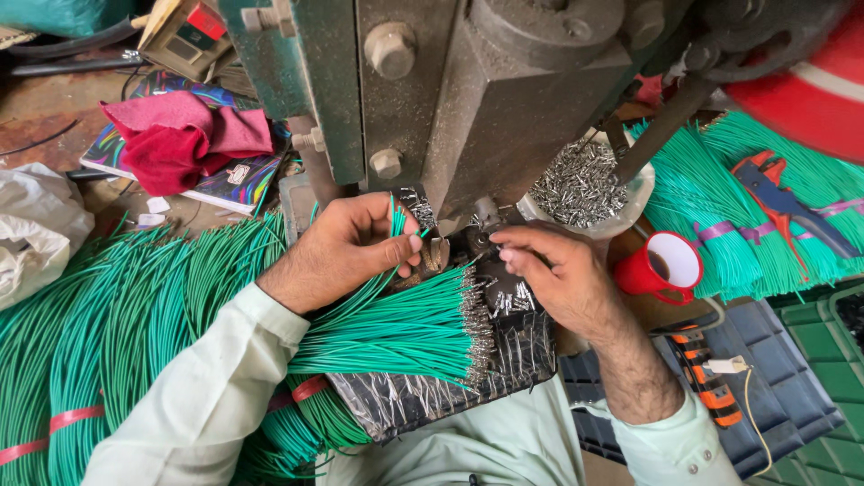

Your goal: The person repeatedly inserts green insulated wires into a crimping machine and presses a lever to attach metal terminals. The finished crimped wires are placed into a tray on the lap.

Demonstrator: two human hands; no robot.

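1. A green wire sits pinched in the left hand, thumb and fingers pressed together on it, just below the press, near the picture's centre.
2. The right hand reaches in from 4 o'clock, fingertips drawn close at the die; whether it nips a small metal piece I cannot tell.
3. Done well, I judge, the wire end goes in straight, with fingers kept off the die.
4. Under the left wrist lies a bundle of green wires with metal terminals at their tips, fanned toward 3 o'clock over a dark foil-wrapped pad.
5. At 1 o'clock a clear bag of terminals lies open; at 3 o'clock stands a red cup.
6. More wire bundles lie at 9 o'clock and 2 o'clock, red-handled pliers on the latter.
7. The worktop is cluttered: a red cloth at 10 o'clock, an orange-black tool at 4 o'clock.
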